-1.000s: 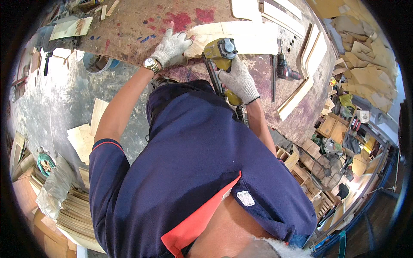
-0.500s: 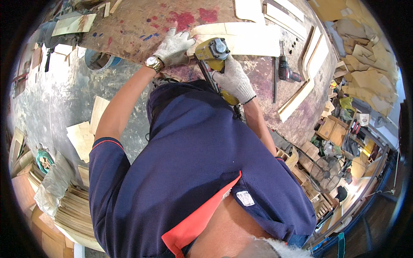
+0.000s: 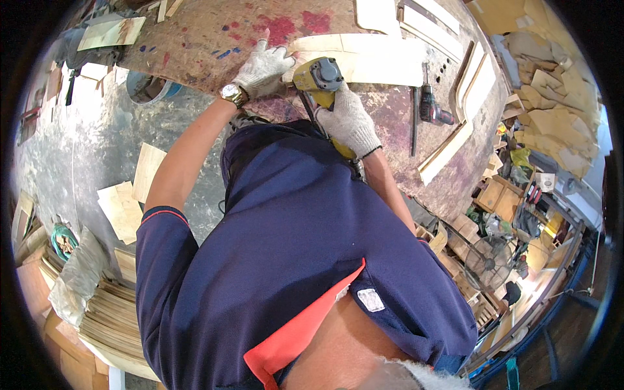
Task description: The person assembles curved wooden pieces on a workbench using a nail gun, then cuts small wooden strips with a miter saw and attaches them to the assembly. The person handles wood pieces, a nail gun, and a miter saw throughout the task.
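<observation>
The person wears a dark navy short-sleeved polo shirt [image 3: 305, 253] with a thin red edging at the sleeve hem, a bright orange-red collar lining [image 3: 305, 328] and a small white label below the collar; both the left hand [image 3: 263, 65] and the right hand [image 3: 351, 120] are covered by white knitted cotton work gloves; a gold-coloured metal wristwatch [image 3: 233, 95] circles the left wrist; the forearms are bare.

A small white rectangular label [image 3: 371, 299] sits on the back of my navy shirt, just beside the orange collar trim. Off to my right, among the wood scraps, stands a small white box [image 3: 545, 181]. I see no signs or screens.
</observation>
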